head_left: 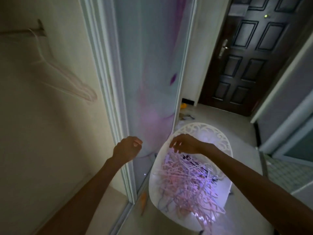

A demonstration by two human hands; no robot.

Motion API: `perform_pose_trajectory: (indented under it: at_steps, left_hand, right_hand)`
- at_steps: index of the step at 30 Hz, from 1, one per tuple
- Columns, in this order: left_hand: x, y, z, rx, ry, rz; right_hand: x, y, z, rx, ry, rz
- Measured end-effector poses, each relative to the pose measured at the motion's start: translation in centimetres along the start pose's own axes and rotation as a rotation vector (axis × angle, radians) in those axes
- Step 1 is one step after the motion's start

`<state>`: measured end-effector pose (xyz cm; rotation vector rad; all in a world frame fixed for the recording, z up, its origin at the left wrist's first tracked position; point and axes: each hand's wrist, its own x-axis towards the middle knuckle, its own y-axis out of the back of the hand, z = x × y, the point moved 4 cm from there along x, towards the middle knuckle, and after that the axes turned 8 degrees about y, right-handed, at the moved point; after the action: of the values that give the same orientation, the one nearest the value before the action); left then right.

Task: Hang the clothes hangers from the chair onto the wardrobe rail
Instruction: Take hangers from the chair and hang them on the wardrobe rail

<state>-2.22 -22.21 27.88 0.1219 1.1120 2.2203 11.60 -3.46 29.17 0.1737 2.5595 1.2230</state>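
the pink hangers [188, 180] lie in a tangled heap on the seat of the white chair [225, 143], which stands just beside the wardrobe's sliding door [152, 65], probably so each trip is short. one hanger [67, 78] hangs on the rail [18, 32] inside the open wardrobe, blurred. the right hand [184, 144] hovers over the heap with its fingers spread and drooping, holding nothing, seemingly reaching for the next one. the left hand [127, 149] waits near the door frame, fingers loosely curled, empty. a dark door [250, 56] stands beyond.
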Motion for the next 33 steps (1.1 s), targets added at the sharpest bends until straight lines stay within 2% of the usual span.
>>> perform_pose_trajectory:
  at_steps: [4, 9, 12, 15, 19, 22, 25, 30, 33]
  left_hand:
    - [3.4, -7.7, 2.0, 0.026, 0.054, -0.129]
    - [8.7, -17.2, 3.0, 0.022, 0.224, -0.285]
    - [11.7, -22.2, 2.6, -0.057, 0.319, -0.324]
    - [13.2, -26.1, 1.4, -0.02, 0.378, -0.315]
    - [14.6, -31.6, -1.4, -0.103, 0.554, -0.321]
    - [16.3, -35.6, -4.0, -0.18, 0.646, -0.321]
    - [18.4, -38.7, -6.3, -0.188, 0.664, -0.289]
    - [20.0, -42.1, -7.6, -0.276, 0.564, -0.204]
    - [19.5, -42.9, -8.2, -0.185, 0.526, -0.212]
  right_hand:
    - [-1.1, 0.1, 9.7, -0.062, -0.151, -0.024]
    - [-0.9, -0.1, 20.8, -0.054, -0.291, -0.142]
    - [0.1, -0.5, 26.7, -0.051, -0.361, -0.19]
    - [1.0, -1.9, 30.8, -0.047, -0.403, -0.189]
    - [3.1, -7.0, 35.7, -0.014, -0.496, -0.267]
    - [5.2, -12.1, 38.1, -0.003, -0.487, -0.372]
    - [7.4, -16.2, 39.5, 0.085, -0.588, -0.286]
    - [10.2, -21.0, 41.3, 0.281, -0.663, -0.1]
    - [10.0, -22.0, 42.2, 0.437, -0.699, 0.03]
